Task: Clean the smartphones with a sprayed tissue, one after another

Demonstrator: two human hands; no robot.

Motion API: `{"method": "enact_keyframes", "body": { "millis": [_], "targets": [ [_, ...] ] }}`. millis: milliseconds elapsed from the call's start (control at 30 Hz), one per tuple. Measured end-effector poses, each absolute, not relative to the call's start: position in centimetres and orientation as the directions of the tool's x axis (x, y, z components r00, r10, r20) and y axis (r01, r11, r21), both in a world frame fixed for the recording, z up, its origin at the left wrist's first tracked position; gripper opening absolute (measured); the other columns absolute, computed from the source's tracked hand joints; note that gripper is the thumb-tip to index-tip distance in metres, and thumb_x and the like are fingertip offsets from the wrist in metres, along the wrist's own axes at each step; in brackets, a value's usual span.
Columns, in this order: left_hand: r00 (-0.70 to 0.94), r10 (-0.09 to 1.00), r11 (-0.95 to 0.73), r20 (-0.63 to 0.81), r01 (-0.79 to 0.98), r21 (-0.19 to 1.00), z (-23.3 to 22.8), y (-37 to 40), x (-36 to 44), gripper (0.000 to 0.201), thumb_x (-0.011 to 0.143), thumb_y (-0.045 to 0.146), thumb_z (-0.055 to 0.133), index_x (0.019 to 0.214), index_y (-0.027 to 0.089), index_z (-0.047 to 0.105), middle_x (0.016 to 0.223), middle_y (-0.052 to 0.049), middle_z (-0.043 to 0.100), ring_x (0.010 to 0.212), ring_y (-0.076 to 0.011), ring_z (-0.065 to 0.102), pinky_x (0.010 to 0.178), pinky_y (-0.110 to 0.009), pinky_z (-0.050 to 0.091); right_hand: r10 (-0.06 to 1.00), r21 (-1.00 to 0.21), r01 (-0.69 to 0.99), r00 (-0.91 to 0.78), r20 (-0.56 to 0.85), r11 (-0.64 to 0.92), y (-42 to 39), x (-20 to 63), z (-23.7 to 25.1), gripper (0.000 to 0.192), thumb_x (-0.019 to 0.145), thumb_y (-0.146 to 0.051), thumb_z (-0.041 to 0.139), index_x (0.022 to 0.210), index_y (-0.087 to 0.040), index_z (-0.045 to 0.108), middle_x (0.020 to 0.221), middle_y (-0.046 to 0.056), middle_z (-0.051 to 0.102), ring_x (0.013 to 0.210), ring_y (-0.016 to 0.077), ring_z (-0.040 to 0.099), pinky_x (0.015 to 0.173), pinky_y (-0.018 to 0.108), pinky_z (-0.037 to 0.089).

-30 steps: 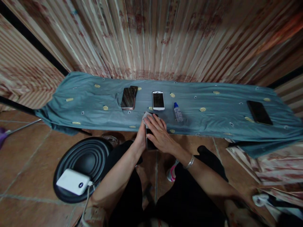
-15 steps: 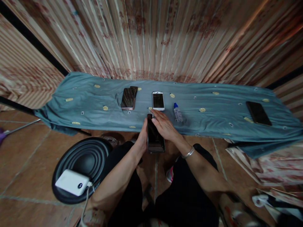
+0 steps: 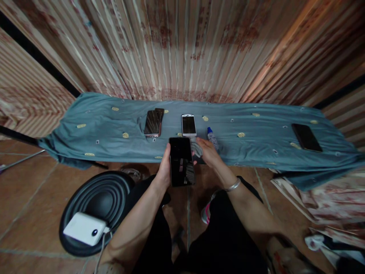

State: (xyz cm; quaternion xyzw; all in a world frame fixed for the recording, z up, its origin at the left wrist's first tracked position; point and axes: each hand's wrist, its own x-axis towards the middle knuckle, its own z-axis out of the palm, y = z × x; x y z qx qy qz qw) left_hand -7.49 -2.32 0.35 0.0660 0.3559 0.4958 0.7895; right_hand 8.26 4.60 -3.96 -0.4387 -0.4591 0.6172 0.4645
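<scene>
My left hand [image 3: 163, 172] grips a black phone [image 3: 181, 161] by its left edge and holds it above my lap, its dark screen facing up. Just right of the phone, my right hand [image 3: 208, 152] holds a small grey cloth [image 3: 196, 148] in its fingers, close to the table's front edge. A silver bracelet [image 3: 233, 185] is on my right wrist.
The long table wears a blue cloth [image 3: 256, 125]. On it lie two stacked dark phones [image 3: 153, 122], a white phone [image 3: 188, 125], a small bottle [image 3: 212, 137] and a black phone [image 3: 306, 137] at far right. On the floor at left, a white power bank [image 3: 82, 229] rests on a black round ribbed object [image 3: 94, 198].
The black phone has come up off the table edge and now shows its whole screen. My right hand has slid off the screen to the right with the cloth.
</scene>
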Motion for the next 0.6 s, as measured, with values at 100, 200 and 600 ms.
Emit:
{"method": "enact_keyframes", "body": {
  "millis": [100,200,600],
  "targets": [
    [0.301,0.805,0.551,-0.512,-0.700,0.455,0.4,-2.4,-7.3,0.070,0.094,0.065,0.037,0.128,0.010,0.065,0.098,-0.015,0.078,0.085,-0.0254,0.075,0.081,-0.041,0.061,0.969,-0.920,-0.319,-0.169,-0.180,-0.227,4.4,7.9,-3.4,0.047,0.066,-0.066,0.078,0.072,-0.021,0.068,0.056,-0.002,0.064,0.046,0.0108,0.053,0.043,0.023,0.042],
    [0.340,0.783,0.596,-0.521,-0.652,0.469,0.7,-2.4,-7.0,0.070,0.096,0.063,0.034,0.123,0.007,0.067,0.090,-0.016,0.078,0.076,-0.0249,0.075,0.074,-0.038,0.061,0.954,-0.896,-0.353,-0.225,-0.198,-0.269,4.2,7.8,-2.6,0.039,0.063,-0.056,0.084,0.076,-0.021,0.073,0.058,-0.003,0.067,0.045,0.0105,0.053,0.040,0.023,0.041],
    [0.135,0.820,0.527,-0.556,-0.554,0.644,-0.2,-2.1,-6.6,0.056,0.094,0.054,0.048,0.133,0.015,0.062,0.102,-0.012,0.078,0.091,-0.0248,0.075,0.097,-0.039,0.053,0.963,-0.891,-0.377,-0.180,-0.200,-0.255,4.7,7.8,-3.0,0.035,0.059,-0.047,0.087,0.083,-0.023,0.078,0.079,0.001,0.078,0.077,0.0197,0.072,0.068,0.030,0.056]
  ]
}}
